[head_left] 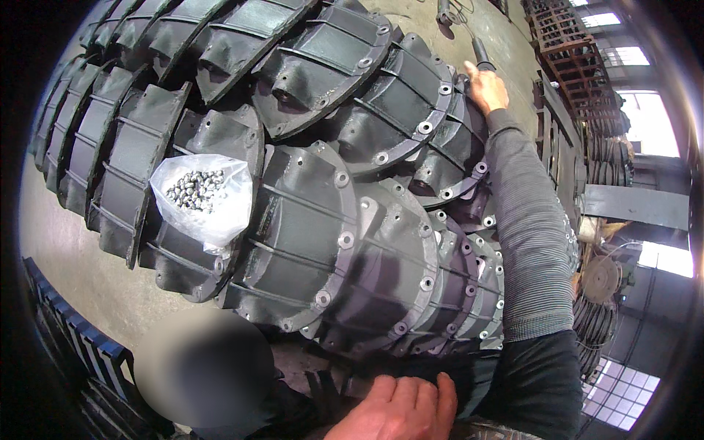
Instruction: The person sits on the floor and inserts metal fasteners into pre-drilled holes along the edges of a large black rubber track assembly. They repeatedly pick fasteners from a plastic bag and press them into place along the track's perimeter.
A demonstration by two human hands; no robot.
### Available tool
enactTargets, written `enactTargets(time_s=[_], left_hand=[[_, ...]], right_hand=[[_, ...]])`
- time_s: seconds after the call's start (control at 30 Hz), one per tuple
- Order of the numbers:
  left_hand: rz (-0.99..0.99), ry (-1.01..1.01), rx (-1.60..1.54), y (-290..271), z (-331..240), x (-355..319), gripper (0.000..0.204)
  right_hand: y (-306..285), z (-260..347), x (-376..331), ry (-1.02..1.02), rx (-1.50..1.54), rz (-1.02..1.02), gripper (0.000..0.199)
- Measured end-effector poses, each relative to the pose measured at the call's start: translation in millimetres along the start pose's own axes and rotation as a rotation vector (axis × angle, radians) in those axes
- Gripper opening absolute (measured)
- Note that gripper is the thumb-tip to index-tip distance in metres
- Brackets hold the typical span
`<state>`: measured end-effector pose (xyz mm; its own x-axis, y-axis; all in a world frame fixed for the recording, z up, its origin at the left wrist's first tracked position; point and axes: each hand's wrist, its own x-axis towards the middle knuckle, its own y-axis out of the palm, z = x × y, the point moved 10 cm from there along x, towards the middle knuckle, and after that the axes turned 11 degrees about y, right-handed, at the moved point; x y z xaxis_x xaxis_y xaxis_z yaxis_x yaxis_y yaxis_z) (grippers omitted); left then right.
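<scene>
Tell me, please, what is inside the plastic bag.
The bag holds a heap of small, shiny, metallic-looking pieces. Whatever lies beneath the uppermost ones is covered and cannot be seen.

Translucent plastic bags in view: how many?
1: the translucent bag, left of centre, holding small metallic pieces and lying on dark ribbed metal castings. Others may be hidden behind them.

1. Six o'clock: a bare hand, cut off by the lower edge.
2. Seven o'clock: a round patch, blurred past telling.
3. Nine o'clock: small metal pieces, too small to identify.
4. Eleven o'clock: a black casting, cropped above.
</scene>
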<state>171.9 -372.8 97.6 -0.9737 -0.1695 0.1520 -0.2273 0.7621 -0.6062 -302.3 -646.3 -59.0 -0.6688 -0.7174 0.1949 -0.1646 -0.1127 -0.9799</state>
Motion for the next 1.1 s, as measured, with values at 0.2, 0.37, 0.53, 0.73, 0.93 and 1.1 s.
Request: enactTargets(time_s=[0.2,0.37,0.53,0.73,0.93,1.1], left_hand=[[-0.103,0.044,0.070,-11,-9,-5,0.036],[-0.264,0.049,0.209,-28,-21,-6,0.021],[-0.380,0.054,0.243,-51,-21,-15,0.020],[-0.355,0.136,0.168,-58,-21,-23,0.028],[-0.326,0.144,0.211,-57,-22,-24,0.026],[-0.326,0.137,0.222,-59,-21,-27,0.028]], right_hand=[[-66,64,-82,-0.057,0.552,0.018,0.052],[-120,237,-267,-0.685,0.982,0.348,0.022],[-133,339,-361,-1.035,0.943,0.345,0.018],[-94,381,-394,-0.997,0.571,0.329,0.014],[-113,369,-396,-1.010,0.698,0.306,0.007],[-147,353,-388,-1.002,0.874,0.231,0.008]])
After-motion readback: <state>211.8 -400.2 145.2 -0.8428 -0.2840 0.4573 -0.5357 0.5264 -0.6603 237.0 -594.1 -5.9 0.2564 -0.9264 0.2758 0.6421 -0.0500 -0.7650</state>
